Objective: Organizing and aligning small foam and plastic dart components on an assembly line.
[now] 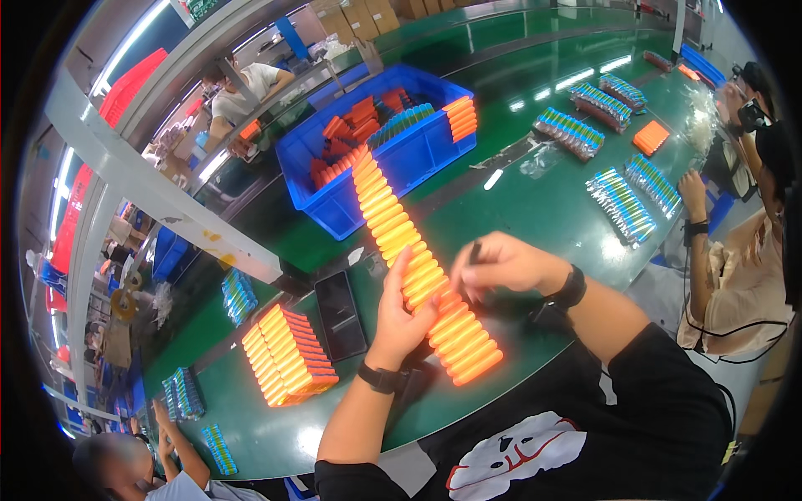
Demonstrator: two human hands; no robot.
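Observation:
A long row of bright orange sticks with rounded ends runs slantwise from the blue crate's rim toward my body. Glare washes out its detail. My left hand grips the row's left side, with the thumb and fingers pressed along it. My right hand, slightly blurred, is at the row's right side. Its fingers are curled round a small dark slim thing whose kind I cannot make out. Left of my left hand, a stacked block of orange sticks stands beside a black phone-like slab.
The blue crate holds red-orange and green bundles; an orange bundle hangs over its rim. Blue-green packs lie on the green table at right. A metal post slants at left. Co-workers sit on both sides.

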